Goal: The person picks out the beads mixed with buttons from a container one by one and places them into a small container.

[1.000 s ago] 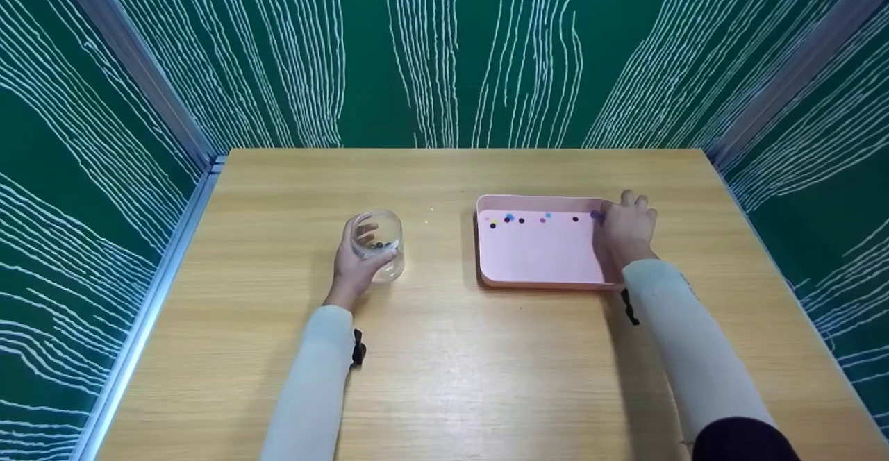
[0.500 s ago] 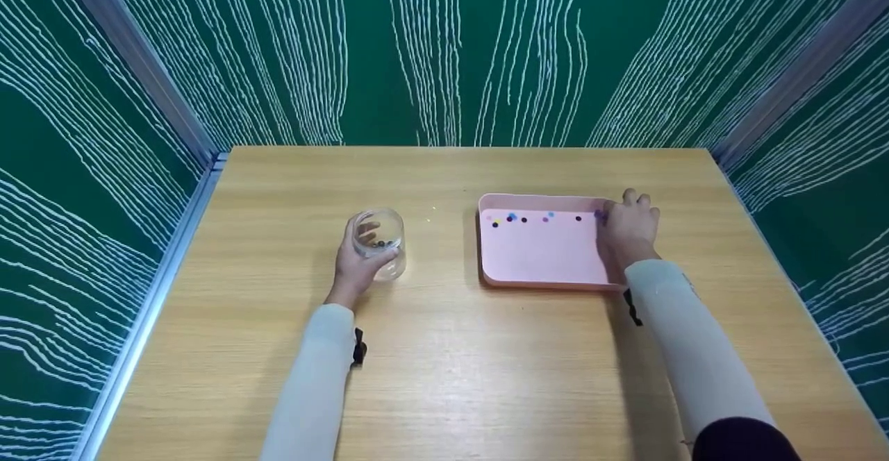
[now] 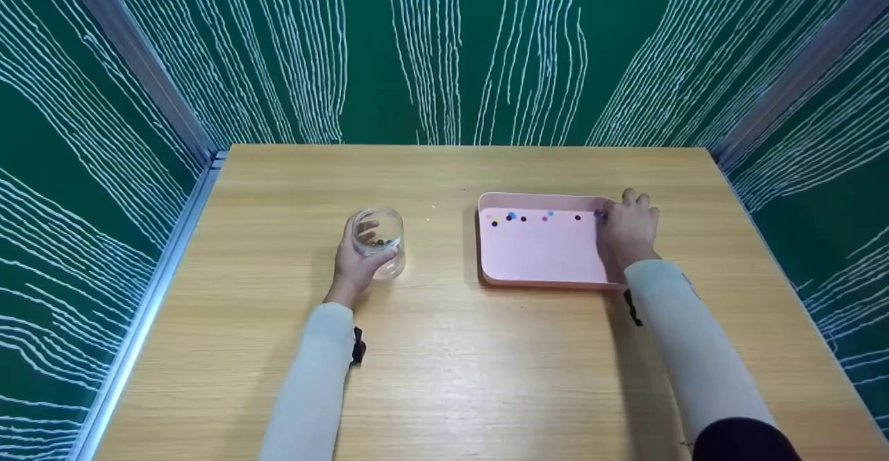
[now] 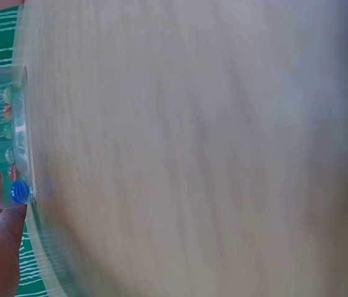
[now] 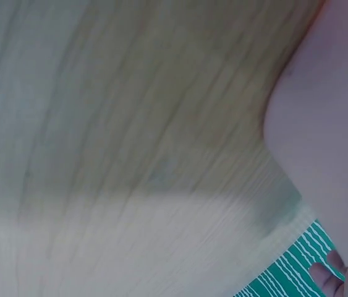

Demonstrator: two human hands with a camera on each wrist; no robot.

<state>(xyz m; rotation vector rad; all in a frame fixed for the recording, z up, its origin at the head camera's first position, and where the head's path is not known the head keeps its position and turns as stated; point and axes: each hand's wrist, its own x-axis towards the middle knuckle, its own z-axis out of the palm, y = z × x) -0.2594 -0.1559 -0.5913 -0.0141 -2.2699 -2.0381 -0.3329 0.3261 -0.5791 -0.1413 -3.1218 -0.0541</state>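
A wooden table (image 3: pixel 444 350) bears a pink tray (image 3: pixel 542 253) right of centre and a clear jar (image 3: pixel 377 239) to its left. The left hand (image 3: pixel 355 266) curls its fingers round the jar. The right hand (image 3: pixel 628 232) rests at the tray's far right corner, fingertips pinching a purple bead (image 3: pixel 599 215). More beads (image 3: pixel 522 218) line the tray's far wall.

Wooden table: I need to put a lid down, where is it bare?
The wooden table is bare along the near edge between both sleeves, and behind the clear glass jar. Crowded: the pink plastic tray, beads lining its far wall.
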